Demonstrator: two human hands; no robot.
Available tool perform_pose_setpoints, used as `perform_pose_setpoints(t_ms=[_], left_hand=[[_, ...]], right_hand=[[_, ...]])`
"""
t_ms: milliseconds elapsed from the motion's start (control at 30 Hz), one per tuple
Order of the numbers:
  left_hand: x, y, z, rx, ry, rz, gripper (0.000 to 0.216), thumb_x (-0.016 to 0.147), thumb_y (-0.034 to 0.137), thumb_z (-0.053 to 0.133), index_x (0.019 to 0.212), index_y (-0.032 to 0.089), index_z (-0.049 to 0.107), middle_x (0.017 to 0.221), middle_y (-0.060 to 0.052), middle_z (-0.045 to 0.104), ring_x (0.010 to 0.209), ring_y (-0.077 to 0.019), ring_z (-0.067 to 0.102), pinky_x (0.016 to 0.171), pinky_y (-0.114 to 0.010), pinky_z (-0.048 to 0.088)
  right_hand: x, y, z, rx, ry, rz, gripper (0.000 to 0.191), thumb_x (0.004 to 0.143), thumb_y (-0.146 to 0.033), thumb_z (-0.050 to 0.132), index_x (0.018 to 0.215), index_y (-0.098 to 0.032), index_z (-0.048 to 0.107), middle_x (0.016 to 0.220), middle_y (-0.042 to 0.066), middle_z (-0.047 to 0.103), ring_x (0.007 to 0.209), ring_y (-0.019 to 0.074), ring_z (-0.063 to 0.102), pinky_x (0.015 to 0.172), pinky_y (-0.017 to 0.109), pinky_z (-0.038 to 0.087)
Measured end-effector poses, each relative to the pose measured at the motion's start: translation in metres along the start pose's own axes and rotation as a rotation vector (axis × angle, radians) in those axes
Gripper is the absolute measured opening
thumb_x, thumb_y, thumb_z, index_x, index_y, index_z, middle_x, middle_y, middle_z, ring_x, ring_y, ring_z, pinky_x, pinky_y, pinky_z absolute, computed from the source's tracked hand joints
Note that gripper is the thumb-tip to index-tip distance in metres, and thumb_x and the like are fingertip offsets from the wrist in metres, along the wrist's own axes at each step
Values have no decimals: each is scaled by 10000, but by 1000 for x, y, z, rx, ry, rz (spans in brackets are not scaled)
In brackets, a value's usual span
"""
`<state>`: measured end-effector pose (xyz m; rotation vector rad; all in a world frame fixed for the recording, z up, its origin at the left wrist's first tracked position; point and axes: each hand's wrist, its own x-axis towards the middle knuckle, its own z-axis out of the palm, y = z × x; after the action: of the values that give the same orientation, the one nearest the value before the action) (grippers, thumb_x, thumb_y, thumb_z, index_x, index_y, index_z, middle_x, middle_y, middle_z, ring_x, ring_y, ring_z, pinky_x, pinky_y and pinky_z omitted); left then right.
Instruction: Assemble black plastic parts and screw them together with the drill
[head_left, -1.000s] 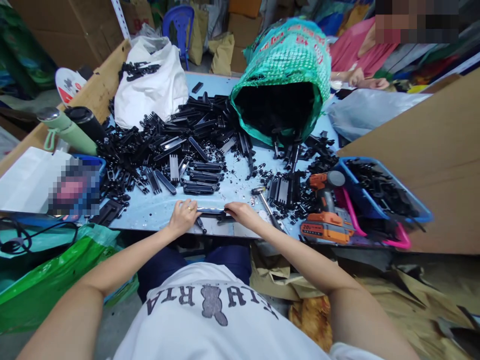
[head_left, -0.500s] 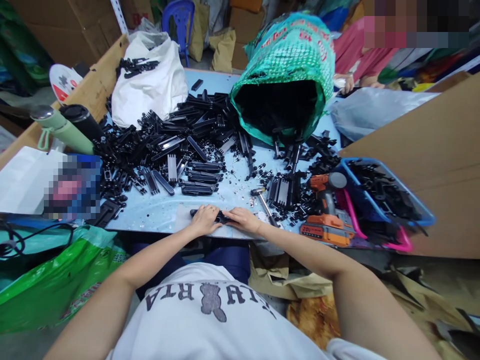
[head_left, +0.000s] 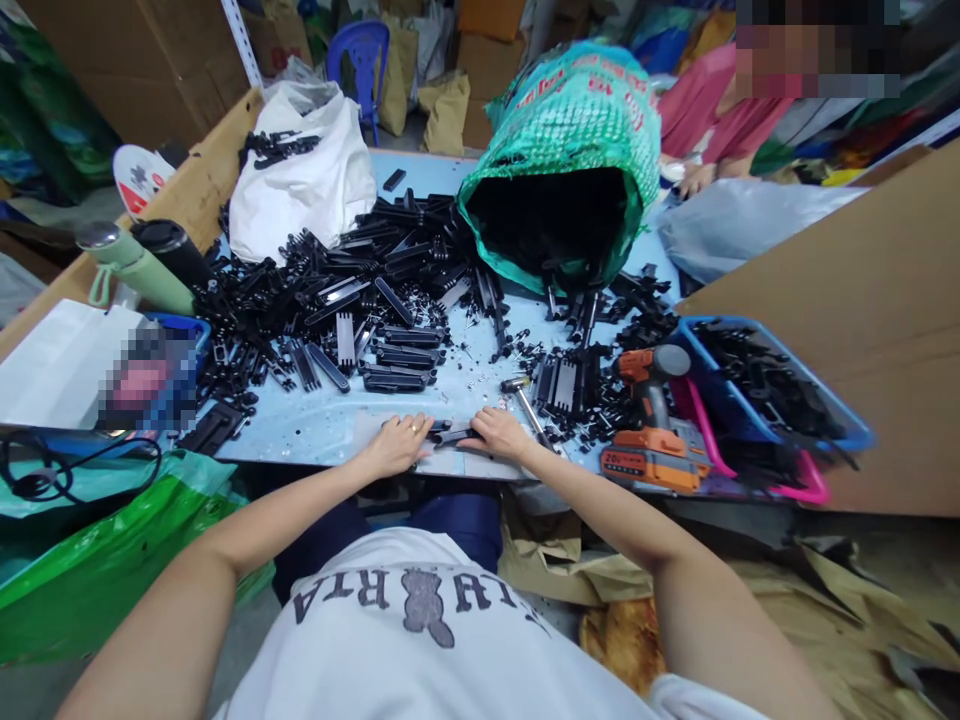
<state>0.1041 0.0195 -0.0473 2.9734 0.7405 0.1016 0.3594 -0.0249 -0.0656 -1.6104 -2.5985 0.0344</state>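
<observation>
Fingers (head_left: 417, 432) of the left hand (head_left: 396, 447), one bearing a ring, are drawn close together and bent down over one end of a black plastic part (head_left: 451, 434), while the right hand (head_left: 499, 433) closes its narrow-set fingertips on the other end. The part lies flat between the two hands at the near edge of the pale blue table (head_left: 315, 425), in front of the person's body. Whether it is lifted clear of the surface cannot be told. Just beyond the right hand lies a small hammer (head_left: 525, 398), its head pointing away from the person. Farther right an orange cordless drill (head_left: 649, 440) rests beside a blue tray (head_left: 780, 425) filled with black pieces. A wide heap of black parts (head_left: 337, 285) covers the middle of the table, spilling from the mouth of a green woven sack (head_left: 577, 120) lying on its side. A white bag (head_left: 300, 180) stands at the far left, with a green flask (head_left: 139, 265) and a black flask (head_left: 176, 250) near the left edge. A co-worker in pink (head_left: 705, 100) sits at the far right corner.
</observation>
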Motion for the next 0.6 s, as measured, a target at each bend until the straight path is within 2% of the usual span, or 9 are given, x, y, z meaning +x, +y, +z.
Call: perform_pose_setpoints(t_ms=[67,133,200,300,400,467,533,600], left_hand=[[5,-9,-3,-31,-13,-46,470,891,421,404,1212,93,507,1047,-158,594,953,-241,536,759,-330,397],[12,-17,-5,-97,-16,-98,426,909,434,352,995,116,622,878,-123,629,863,-214,563,708,-302,403],[17,-23,-7,-136,-2,-164,462,920,438,316,814,129,643,798,-108,633,790,-196,578,672,-293,401],[14,-29,-15,-155,69,-222,512,926,443,279,731,122,627,737,-117,627,700,-200,579,616,-304,388],[-5,-25,-38,-195,121,-114,569,914,504,231,650,140,581,652,-104,603,629,-199,558,569,-309,367],[-23,-13,-60,-280,162,-2,607,908,536,160,617,161,537,594,-78,571,585,-174,530,553,-302,364],[-38,7,-83,-554,294,136,616,923,487,69,620,170,502,568,-63,543,556,-143,498,551,-289,378],[-45,33,-98,-823,396,201,632,919,480,13,621,178,481,538,-54,515,539,-126,488,554,-275,402]], right_hand=[[4,-5,-4,-12,-36,39,609,799,-674,422,705,-101,608,663,101,559,669,169,519,570,244,307],[9,-13,-8,25,-42,45,621,791,-695,408,678,-112,591,647,87,557,626,148,508,546,236,274],[14,-20,-14,78,-37,29,625,798,-702,380,680,-123,583,639,73,552,599,136,495,537,234,254],[16,-29,-32,138,-1,1,654,806,-717,321,662,-129,567,610,73,537,560,132,466,518,249,222],[12,-41,-63,229,69,-69,687,810,-730,235,610,-143,531,573,73,517,528,130,443,504,271,215],[7,-55,-87,381,128,-202,675,818,-723,213,591,-159,505,539,56,495,521,129,447,503,272,248],[4,-75,-104,641,205,-366,641,850,-690,206,600,-172,489,509,39,476,512,128,453,504,263,296],[5,-100,-105,943,281,-497,611,893,-631,173,591,-185,459,484,30,455,487,125,449,500,256,338]])
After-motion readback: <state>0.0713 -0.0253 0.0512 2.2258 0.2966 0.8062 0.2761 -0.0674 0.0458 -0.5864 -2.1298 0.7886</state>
